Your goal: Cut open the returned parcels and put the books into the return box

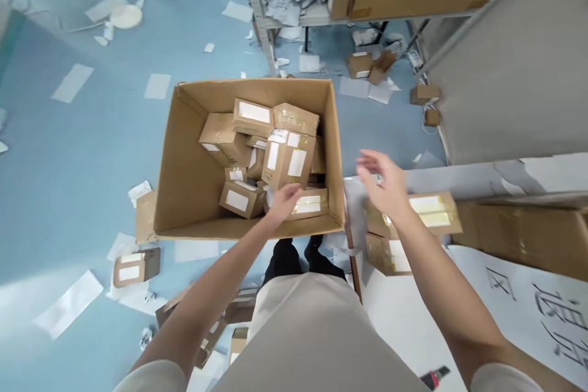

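Clock is from the middle of the open box: one small carton (129, 268) sits on the floor (110, 171) at 8 o'clock. Open box (184, 165) holds a jumbled pile of labelled cartons (291, 162). Left hand (285, 201) is inside the box outline at 4-5, over the pile; can't tell if it's gripping. Right hand (382, 182) is outside at 3, fingers loosely spread, nothing held. Taped cartons (436, 211) sit on the surface (399, 312) at 4, by the right wrist.

The left hand (285, 201) and right hand (383, 180) are bare; well behind each, short pale sleeves (503, 378) begin. Nearer the left hand than the plain greyish-beige shirt (305, 337) shows black legwear (282, 257).
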### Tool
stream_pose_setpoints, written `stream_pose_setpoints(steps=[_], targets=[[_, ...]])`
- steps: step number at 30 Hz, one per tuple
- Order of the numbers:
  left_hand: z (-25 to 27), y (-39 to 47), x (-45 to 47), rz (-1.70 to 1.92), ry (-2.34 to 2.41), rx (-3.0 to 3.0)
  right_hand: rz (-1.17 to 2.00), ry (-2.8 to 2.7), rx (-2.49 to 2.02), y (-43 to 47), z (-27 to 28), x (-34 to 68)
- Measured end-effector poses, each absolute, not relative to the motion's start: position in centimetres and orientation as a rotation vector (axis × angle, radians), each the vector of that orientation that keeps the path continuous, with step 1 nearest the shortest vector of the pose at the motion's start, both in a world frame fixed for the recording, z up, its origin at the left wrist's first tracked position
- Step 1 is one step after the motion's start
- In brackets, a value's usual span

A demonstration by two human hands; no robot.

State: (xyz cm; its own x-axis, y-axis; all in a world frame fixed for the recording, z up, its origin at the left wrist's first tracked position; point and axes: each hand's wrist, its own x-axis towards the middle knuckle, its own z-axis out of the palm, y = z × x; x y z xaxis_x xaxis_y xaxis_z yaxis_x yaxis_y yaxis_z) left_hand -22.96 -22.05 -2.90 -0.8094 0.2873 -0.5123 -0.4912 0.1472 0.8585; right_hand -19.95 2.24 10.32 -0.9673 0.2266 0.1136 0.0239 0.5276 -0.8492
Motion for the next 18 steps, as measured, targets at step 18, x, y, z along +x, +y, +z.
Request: stream_pose_setpoints(steps=[18], targets=[[-20.8, -37.6, -58.1, 1.500, 2.553, -0.060, 1.943, -2.504, -0.631, -17.9, -20.6, -49.8]])
